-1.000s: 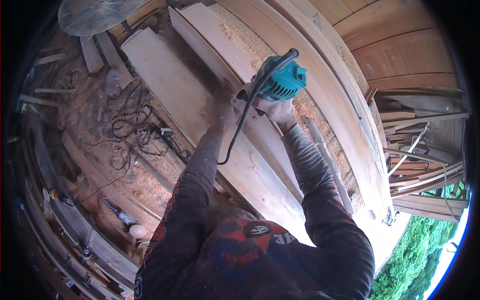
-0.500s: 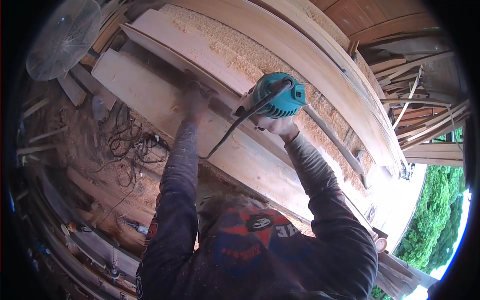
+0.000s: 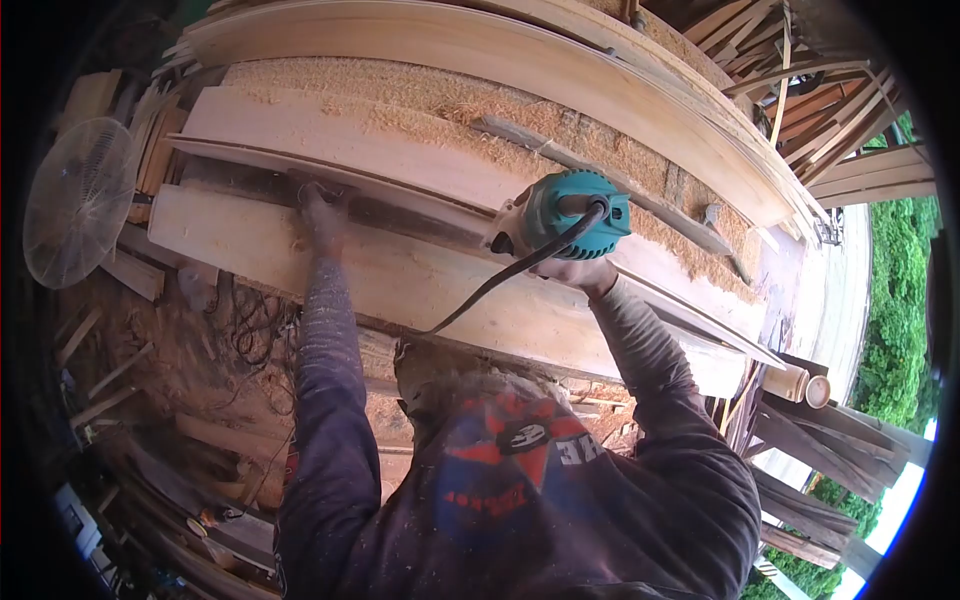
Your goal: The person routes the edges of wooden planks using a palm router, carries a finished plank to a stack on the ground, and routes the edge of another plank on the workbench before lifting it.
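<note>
A teal power tool with a black cord stands over a long narrow board edge. My right hand is wrapped round the tool's lower body, on its near side. Further left, my left hand reaches to a dark, dusty strip between pale planks; its fingertips are blurred, and what they touch cannot be made out. The near pale plank lies below both hands. The cord runs from the tool's top down to the left, across this plank.
A wire-guarded fan stands at the left. Sawdust covers the surface beyond the planks, where a loose wooden strip lies. Tangled cords are on the littered floor. Stacked offcuts fill the upper right.
My left hand has come off the tool and moved left along the planks. My right hand still holds the tool. The view has turned, so the planks now lie more level across it.
</note>
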`<state>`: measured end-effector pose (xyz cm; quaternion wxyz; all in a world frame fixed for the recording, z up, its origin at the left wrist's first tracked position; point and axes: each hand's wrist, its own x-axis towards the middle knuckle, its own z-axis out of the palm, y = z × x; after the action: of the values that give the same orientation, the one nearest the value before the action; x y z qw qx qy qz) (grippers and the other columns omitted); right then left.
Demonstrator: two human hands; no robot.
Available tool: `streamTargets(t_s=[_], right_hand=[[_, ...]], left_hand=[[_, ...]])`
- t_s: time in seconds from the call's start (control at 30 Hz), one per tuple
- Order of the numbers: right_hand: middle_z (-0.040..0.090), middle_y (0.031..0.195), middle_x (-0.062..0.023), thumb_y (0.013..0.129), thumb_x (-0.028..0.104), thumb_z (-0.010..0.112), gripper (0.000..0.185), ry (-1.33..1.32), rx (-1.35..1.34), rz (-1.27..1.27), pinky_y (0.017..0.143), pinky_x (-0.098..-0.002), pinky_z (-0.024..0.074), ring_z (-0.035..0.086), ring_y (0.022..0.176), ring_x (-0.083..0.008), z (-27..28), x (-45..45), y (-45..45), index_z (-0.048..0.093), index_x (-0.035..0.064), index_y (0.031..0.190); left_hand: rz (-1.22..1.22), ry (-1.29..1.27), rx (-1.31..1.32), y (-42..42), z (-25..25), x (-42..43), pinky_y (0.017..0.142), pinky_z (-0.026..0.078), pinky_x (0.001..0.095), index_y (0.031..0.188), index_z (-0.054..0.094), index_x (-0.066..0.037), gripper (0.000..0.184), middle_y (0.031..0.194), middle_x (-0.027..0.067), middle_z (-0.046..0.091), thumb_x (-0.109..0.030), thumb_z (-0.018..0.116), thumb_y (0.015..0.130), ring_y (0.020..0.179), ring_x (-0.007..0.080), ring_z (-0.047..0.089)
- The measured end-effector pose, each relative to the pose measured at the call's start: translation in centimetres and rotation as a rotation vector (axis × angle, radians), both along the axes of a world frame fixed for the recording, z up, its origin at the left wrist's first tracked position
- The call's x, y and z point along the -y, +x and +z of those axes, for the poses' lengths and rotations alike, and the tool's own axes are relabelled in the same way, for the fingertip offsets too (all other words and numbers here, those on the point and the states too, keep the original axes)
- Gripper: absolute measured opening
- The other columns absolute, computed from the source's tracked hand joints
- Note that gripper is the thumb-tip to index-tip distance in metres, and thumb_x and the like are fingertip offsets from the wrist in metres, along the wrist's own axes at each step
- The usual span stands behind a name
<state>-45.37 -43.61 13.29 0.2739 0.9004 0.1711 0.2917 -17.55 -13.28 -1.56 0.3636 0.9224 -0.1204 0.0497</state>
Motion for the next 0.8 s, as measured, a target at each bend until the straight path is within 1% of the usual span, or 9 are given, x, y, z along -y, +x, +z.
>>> streamTargets(t_s=[0.07, 0.13, 0.23, 0.27, 0.33, 0.43, 0.6, 0.73, 0.8], right_hand=[[0.066, 0.125, -0.0106, 0.095, 0.019, 0.057, 0.035, -0.235, 0.075, -0.033, 0.092, -0.0421, 0.06, 0.068, 0.111, -0.0274, 2.2, 0.7, -1.7, 0.063, 0.0121, 0.129], [0.065, 0.125, -0.0115, 0.096, 0.017, 0.057, 0.035, -0.42, 0.039, -0.107, 0.093, -0.0426, 0.0604, 0.067, 0.112, -0.028, 3.2, 1.4, -3.3, 0.062, 0.011, 0.129], [0.064, 0.126, -0.0124, 0.096, 0.015, 0.058, 0.033, -0.307, -0.163, -0.135, 0.092, -0.0445, 0.0623, 0.066, 0.115, -0.028, 2.5, 3.4, -6.8, 0.061, 0.0103, 0.129], [0.063, 0.127, -0.0126, 0.096, 0.015, 0.058, 0.034, 0.309, -0.363, -0.144, 0.093, -0.0471, 0.0622, 0.066, 0.116, -0.0286, 2.8, 3.4, -7.8, 0.059, 0.0107, 0.13], [0.063, 0.129, -0.0124, 0.095, 0.015, 0.061, 0.036, 0.832, -0.449, -0.146, 0.093, -0.0525, 0.0617, 0.066, 0.117, -0.0302, -0.9, 4.2, -10.7, 0.057, 0.0124, 0.131], [0.062, 0.133, -0.0104, 0.091, 0.016, 0.065, 0.04, -0.326, -0.051, -0.305, 0.093, -0.0585, 0.0595, 0.065, 0.119, -0.0343, -0.3, 6.0, -14.3, 0.055, 0.0183, 0.13], [0.063, 0.133, -0.0058, 0.094, 0.023, 0.064, 0.039, 0.928, -0.126, -0.234, 0.098, -0.054, 0.0569, 0.066, 0.118, -0.03, 1.4, 6.8, -17.9, 0.06, 0.0183, 0.132], [0.067, 0.126, -0.0075, 0.101, 0.024, 0.053, 0.033, 0.642, -0.115, -0.41, 0.102, -0.0443, 0.0547, 0.066, 0.117, -0.0264, 2.1, 8.6, -21.6, 0.066, 0.0103, 0.128], [0.067, 0.125, -0.0077, 0.1, 0.022, 0.055, 0.032, 1.522, -0.074, -0.212, 0.103, -0.0439, 0.0543, 0.065, 0.118, -0.0263, 2.2, 8.8, -23.0, 0.066, 0.0093, 0.127]], left_hand=[[0.016, 0.027, 0.183, 0.4, -0.9, -0.1, 0.083, 0.051, 0.0539, 0.108, 0.061, 0.001, 0.069, 0.103, 0.0244, 0.068, -0.05, 0.09, 0.073, 0.098, 0.0466, 0.066], [0.036, 0.062, 0.091, 0.0, 0.6, 0.1, 0.082, 0.051, 0.0544, 0.109, 0.061, 0.001, 0.068, 0.105, 0.0244, 0.068, -0.051, 0.089, 0.074, 0.099, 0.047, 0.066], [0.05, 0.099, -0.01, 0.9, -1.3, -0.7, 0.083, 0.051, 0.0553, 0.114, 0.061, -0.002, 0.068, 0.108, 0.0248, 0.069, -0.053, 0.086, 0.077, 0.102, 0.0482, 0.067], [0.047, 0.1, 0.043, 0.4, -0.7, -0.3, 0.087, 0.05, 0.0551, 0.119, 0.059, 0.002, 0.074, 0.113, 0.0273, 0.066, -0.053, 0.086, 0.077, 0.107, 0.049, 0.064], [0.06, 0.185, 0.04, 0.6, -0.8, -0.6, 0.092, 0.051, 0.0544, 0.129, 0.056, 0.006, 0.085, 0.122, 0.031, 0.062, -0.055, 0.086, 0.077, 0.115, 0.0498, 0.061], [0.042, 0.261, 0.051, 2.0, -3.2, -1.9, 0.088, 0.053, 0.0532, 0.137, 0.053, 0.002, 0.091, 0.122, 0.0331, 0.065, -0.06, 0.083, 0.079, 0.112, 0.0507, 0.064], [0.139, 0.305, -0.031, 0.8, -0.8, -0.5, 0.085, 0.055, 0.0521, 0.142, 0.052, -0.003, 0.087, 0.118, 0.0309, 0.068, -0.057, 0.082, 0.081, 0.107, 0.05, 0.067], [0.108, 0.214, -0.06, 3.9, -5.3, -3.7, 0.085, 0.056, 0.0515, 0.147, 0.051, -0.013, 0.078, 0.126, 0.03, 0.064, -0.048, 0.082, 0.085, 0.115, 0.0477, 0.065], [-0.215, 0.773, 0.431, 5.0, -6.8, -5.4, 0.086, 0.056, 0.0511, 0.149, 0.049, -0.014, 0.077, 0.131, 0.0302, 0.061, -0.043, 0.082, 0.086, 0.121, 0.0454, 0.062]])
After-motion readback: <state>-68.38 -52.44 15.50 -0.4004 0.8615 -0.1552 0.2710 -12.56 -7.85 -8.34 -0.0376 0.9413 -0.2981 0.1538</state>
